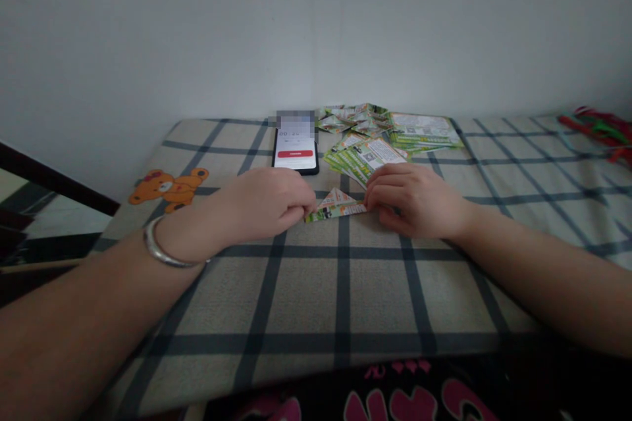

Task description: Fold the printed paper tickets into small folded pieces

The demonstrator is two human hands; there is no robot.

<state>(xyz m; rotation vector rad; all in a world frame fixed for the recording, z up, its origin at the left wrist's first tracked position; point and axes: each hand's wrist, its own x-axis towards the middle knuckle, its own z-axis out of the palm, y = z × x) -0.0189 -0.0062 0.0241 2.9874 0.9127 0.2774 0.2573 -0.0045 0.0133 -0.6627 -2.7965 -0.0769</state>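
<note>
Dark, pink-printed cloth (399,401) lies nearest us at six o'clock, below our checked worktop (306,306). Our left hand (269,202) at nine and right hand (417,198) at three each have the grip drawn closed, pinching one end of the folded paper (338,212) at centre. We seem mid-fold; the next move probably calls for pressing the crease.
</note>
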